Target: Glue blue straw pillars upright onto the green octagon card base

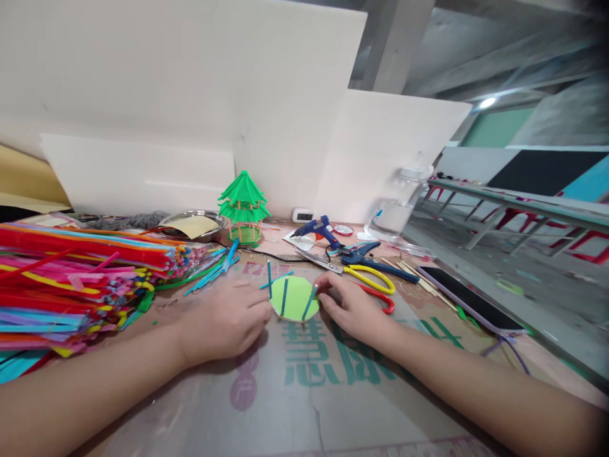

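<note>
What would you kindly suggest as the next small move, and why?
Perhaps straighten the rightmost blue stick with the right hand: on the green disc it leans, while the other two standing sticks look more upright, and that hand is close by.

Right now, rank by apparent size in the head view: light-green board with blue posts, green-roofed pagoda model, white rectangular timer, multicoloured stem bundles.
1. Stem bundles
2. Pagoda model
3. Light-green board
4. White timer
</note>
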`<action>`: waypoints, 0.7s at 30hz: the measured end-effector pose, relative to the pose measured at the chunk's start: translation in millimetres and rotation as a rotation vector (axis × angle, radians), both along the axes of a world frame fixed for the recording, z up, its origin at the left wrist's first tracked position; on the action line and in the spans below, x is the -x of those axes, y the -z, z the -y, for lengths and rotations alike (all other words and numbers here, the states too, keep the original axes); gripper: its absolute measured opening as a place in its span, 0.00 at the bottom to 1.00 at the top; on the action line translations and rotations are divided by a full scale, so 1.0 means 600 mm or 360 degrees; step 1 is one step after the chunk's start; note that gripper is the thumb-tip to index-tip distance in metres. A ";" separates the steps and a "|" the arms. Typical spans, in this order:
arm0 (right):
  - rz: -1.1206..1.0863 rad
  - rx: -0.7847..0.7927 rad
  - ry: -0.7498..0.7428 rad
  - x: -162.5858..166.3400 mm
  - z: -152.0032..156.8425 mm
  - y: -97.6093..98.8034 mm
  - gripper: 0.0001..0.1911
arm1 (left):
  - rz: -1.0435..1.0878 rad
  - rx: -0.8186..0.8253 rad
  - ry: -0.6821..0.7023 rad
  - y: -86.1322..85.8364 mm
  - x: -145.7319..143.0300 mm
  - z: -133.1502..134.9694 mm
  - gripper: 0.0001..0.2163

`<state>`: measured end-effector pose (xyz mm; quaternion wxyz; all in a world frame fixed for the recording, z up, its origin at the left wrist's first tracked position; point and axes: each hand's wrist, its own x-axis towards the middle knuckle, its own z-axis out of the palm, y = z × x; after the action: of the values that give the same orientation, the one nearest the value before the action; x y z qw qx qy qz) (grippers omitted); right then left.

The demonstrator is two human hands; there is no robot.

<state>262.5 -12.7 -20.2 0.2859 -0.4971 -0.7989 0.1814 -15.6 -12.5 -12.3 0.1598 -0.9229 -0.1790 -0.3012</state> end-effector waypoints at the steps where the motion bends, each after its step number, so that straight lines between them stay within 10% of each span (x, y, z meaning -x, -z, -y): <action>1: -0.0004 -0.0002 0.0000 0.000 0.000 0.000 0.08 | 0.0017 0.0080 -0.0075 0.004 0.002 -0.006 0.12; 6: -0.0008 0.0003 -0.0004 0.000 -0.001 -0.001 0.07 | 0.0109 0.0474 -0.0270 0.018 0.005 -0.022 0.12; 21: -0.0019 0.0020 0.0057 0.002 0.002 -0.005 0.07 | -0.0096 0.0576 -0.0216 0.023 0.001 -0.017 0.12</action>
<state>261.4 -13.7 -17.0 0.2906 -0.5121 -0.7870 0.1843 -15.9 -2.4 -25.9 0.0164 -0.9309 -0.2873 -0.2248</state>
